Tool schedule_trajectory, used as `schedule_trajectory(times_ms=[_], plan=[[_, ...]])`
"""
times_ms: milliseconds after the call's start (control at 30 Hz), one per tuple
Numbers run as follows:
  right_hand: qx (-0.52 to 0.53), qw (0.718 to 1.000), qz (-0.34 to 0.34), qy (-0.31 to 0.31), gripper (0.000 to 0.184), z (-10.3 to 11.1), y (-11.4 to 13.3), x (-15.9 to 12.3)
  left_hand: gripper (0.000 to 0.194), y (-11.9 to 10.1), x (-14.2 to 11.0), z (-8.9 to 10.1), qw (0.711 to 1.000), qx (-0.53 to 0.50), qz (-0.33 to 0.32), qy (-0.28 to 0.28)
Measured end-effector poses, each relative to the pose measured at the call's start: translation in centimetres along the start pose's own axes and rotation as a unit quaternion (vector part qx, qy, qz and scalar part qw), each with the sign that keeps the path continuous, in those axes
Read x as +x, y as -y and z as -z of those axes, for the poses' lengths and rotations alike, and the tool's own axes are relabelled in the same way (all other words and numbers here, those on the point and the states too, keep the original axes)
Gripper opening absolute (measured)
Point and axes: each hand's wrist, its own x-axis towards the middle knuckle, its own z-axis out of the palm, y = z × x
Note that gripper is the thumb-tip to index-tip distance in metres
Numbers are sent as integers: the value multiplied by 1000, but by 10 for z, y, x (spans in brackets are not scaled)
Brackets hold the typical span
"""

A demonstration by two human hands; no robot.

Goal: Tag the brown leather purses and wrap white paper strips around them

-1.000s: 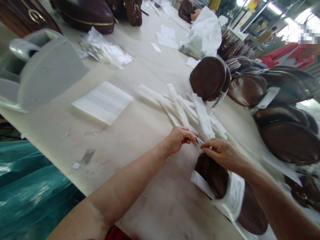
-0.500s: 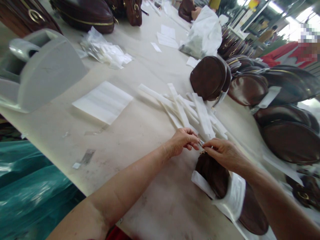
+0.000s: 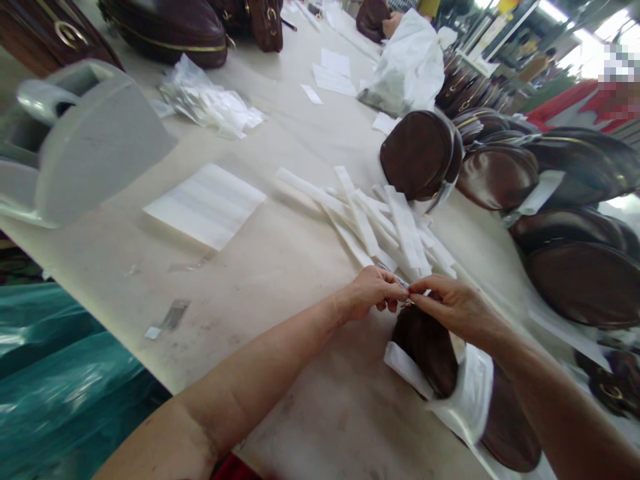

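Observation:
A dark brown leather bag (image 3: 425, 347) lies at the lower right, with a white paper wrap (image 3: 467, 393) round its middle. At the bag's far end my left hand (image 3: 377, 291) and my right hand (image 3: 445, 303) meet, fingertips together. Both are closed in a pinch over a small, thin whitish piece whose kind I cannot make out. Part of it shows above my left fingers, and a bit of metal hardware on the bag sits just below. Beyond my hands lies a loose pile of white paper strips (image 3: 367, 223).
A grey tape dispenser (image 3: 100, 140) stands at the left edge, near a white paper sheet (image 3: 207, 207). Several brown leather bags (image 3: 580, 280) crowd the right side. A white plastic bag (image 3: 407, 63) stands farther back, where another person's hand (image 3: 393, 25) shows.
My left hand has shifted slightly right and down, its fingers folding in closer against my right fingertips. My right hand and the wrapped bag have hardly moved.

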Motion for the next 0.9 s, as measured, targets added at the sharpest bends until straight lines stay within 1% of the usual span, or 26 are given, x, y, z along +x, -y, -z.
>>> schedule_trajectory(times_ms=[100, 200, 267, 333, 433, 533, 600, 667, 700, 800, 833, 900], plan=[[111, 993, -23, 18, 24, 5, 3, -3, 6, -4, -2, 2, 998, -57, 14, 37], [219, 971, -72, 56, 29, 8, 1, -6, 10, -4, -2, 3, 993, -97, 20, 61], [255, 957, -114, 78, 35, 9, -2, -8, 14, -2, -1, 4, 992, -113, 15, 62], [260, 953, -136, 82, 38, 9, -5, -9, 17, 0, 0, 4, 991, -126, 6, 47], [235, 959, -147, 63, 37, 9, -5, -9, 22, 2, 0, 3, 990, -136, -7, 22], [233, 957, -165, 42, 35, 7, 2, -9, 27, 1, 0, 4, 988, -152, -20, 16], [273, 943, -186, 49, 35, 7, 8, -10, 29, 0, 0, 4, 985, -172, -29, 12], [325, 922, -203, 51, 37, 6, 11, -11, 30, -1, 0, 5, 982, -185, -39, 3], [349, 913, -205, 37, 37, 5, 11, -12, 29, -2, -1, 5, 981, -187, -44, -2], [409, 891, -196, -36, 37, 3, 5, -13, 28, -3, -1, 6, 983, -176, -44, -14], [429, 881, -193, -51, 34, 1, 2, -13, 27, -3, -1, 6, 984, -173, -40, -17], [470, 862, -183, -53, 28, -1, -5, -14, 27, -4, 0, 6, 985, -170, -31, -26]])
